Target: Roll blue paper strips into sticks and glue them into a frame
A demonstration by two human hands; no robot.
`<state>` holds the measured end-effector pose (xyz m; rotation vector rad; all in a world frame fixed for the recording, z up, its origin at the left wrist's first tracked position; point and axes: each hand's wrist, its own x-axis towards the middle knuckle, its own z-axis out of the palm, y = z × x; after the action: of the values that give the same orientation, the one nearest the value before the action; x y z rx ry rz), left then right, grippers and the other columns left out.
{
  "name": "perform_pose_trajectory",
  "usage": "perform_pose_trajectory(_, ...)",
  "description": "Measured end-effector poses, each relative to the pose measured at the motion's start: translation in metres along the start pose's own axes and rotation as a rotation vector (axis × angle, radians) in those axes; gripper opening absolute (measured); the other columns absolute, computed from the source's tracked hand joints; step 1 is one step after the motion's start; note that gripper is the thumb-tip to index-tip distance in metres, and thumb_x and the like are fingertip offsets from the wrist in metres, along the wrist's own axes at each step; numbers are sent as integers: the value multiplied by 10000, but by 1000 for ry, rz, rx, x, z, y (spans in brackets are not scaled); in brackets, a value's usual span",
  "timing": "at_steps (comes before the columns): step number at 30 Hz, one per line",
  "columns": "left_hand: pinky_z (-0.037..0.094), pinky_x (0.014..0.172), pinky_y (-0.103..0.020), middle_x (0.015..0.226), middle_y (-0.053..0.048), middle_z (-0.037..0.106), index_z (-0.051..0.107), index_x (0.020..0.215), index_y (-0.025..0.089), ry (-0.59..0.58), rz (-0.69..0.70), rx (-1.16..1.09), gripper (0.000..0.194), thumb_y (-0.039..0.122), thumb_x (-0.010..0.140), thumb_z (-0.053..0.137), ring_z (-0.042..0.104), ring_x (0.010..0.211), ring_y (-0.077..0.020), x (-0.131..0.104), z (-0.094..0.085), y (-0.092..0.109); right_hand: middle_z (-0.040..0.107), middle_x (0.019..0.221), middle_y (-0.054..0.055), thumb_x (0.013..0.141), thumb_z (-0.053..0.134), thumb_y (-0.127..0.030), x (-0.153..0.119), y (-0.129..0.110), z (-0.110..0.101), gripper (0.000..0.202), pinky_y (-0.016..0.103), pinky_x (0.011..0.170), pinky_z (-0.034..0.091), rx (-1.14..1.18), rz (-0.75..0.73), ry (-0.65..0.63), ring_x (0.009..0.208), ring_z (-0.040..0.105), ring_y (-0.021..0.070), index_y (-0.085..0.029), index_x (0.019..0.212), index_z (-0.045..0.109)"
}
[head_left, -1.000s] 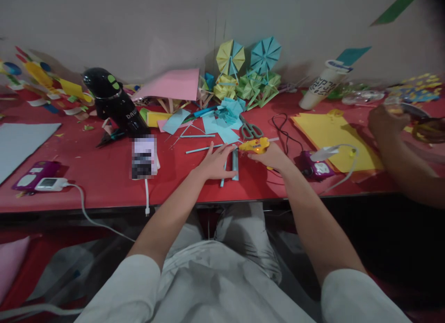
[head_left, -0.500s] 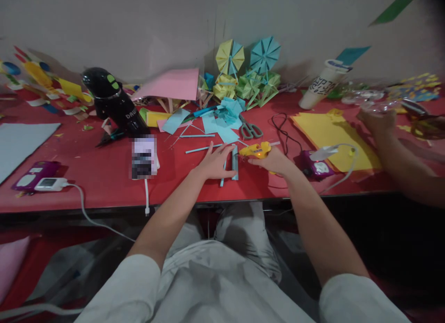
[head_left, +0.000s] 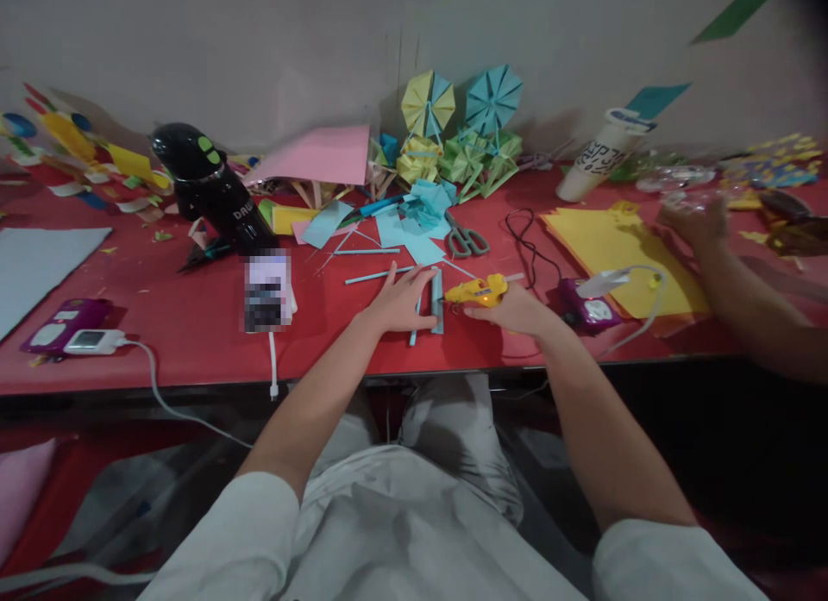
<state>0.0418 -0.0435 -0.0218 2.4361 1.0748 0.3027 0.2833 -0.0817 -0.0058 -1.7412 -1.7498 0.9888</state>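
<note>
My left hand (head_left: 402,300) rests on the table, its index finger and thumb pressing near the two ends of a flat blue paper strip (head_left: 438,301). Under that hand lies a thin rolled blue paper stick (head_left: 414,335), partly covered by the fingers. My right hand (head_left: 511,310) is closed around a yellow hot glue gun (head_left: 482,291). The gun's nozzle points left, right at the strip's middle; whether it touches cannot be made out. More blue sticks (head_left: 366,253) lie beyond my left hand, and grey-handled scissors (head_left: 467,241) sit behind the gun.
Yellow paper sheets (head_left: 627,265), a purple power socket (head_left: 590,308) and a paper cup (head_left: 599,159) stand right. Another person's hand (head_left: 695,222) is at far right. Paper models (head_left: 428,109) line the wall. A black bottle (head_left: 220,196) and a phone (head_left: 267,291) are left.
The glue gun in my right hand has shifted slightly down along the strip, from nearer its upper end. My left hand stays in place. The other person's hand has moved slightly left.
</note>
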Motion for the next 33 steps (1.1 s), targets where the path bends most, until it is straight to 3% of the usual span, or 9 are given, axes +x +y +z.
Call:
perform_pose_trajectory(8,-90,1249,-612,1636,-134,346,286,1544,244,2,-1,6,897,446,760,671,220,1555,-321,0,0,0,789,1033,33,705,788,-327,-4,10,2,301,365,897,592,-24,-52,-42,936,739,219,-228,986,751)
perform_pose_trajectory(25,-95,1253,-598,1634,-133,350,285,1545,229,2,0,12,894,453,774,678,221,1555,-321,0,0,0,789,1075,37,695,792,-303,-15,11,0,301,425,948,595,27,-84,-77,1007,741,268,-251,991,773)
perform_pose_trajectory(33,-91,1253,-599,1629,-136,360,292,1536,233,6,-4,7,889,467,775,687,227,1552,-322,0,1,-1,787,1094,22,693,798,-312,-21,12,-1,335,407,972,591,25,-71,-78,1015,743,246,-261,1024,774)
